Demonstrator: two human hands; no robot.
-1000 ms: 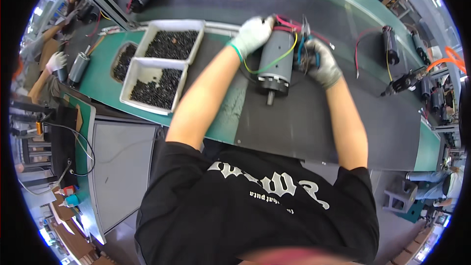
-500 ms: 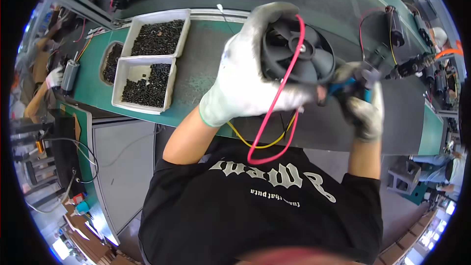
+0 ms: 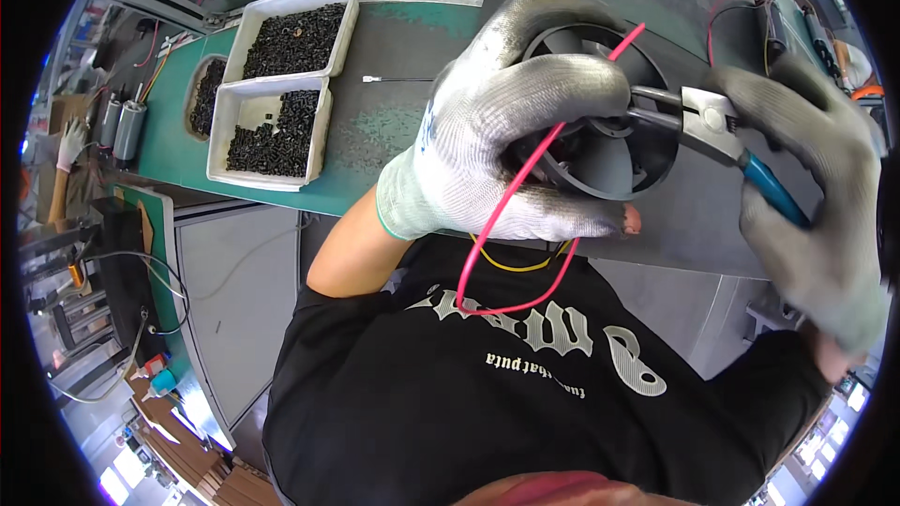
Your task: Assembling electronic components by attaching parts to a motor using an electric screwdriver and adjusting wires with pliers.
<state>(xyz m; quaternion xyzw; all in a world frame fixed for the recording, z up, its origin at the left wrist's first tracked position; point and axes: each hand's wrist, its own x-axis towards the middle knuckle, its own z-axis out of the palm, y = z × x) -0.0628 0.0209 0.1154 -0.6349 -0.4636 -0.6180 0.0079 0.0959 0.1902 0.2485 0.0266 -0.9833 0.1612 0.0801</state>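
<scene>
My left hand [image 3: 506, 103], in a grey-stained white glove, is closed round a round black fan housing [image 3: 605, 169] with blades inside. A red wire [image 3: 502, 211] runs across the housing's open face and loops down past my wrist. Below the hand hangs a yellow wire [image 3: 514, 268]. My right hand [image 3: 820, 164], also gloved, grips pliers [image 3: 710, 122] with blue handles. The slim jaws, slightly apart, reach over the fan's open face next to my left index fingertip. Whether they touch anything there is hard to make out.
Two white trays [image 3: 323, 126] of small black parts stand left on the green and dark bench [image 3: 375, 145], beside a recessed bin [image 3: 200, 103] of similar parts. A black lead with a metal terminal [image 3: 373, 80] lies near them. Cylindrical motors [image 3: 130, 131] stand farther left, near another person's gloved hand [image 3: 71, 143].
My right hand has moved right and up, and the pliers now show clearly with their jaws over the fan. The left index finger has come across the fan's face, and the housing has shifted slightly right.
</scene>
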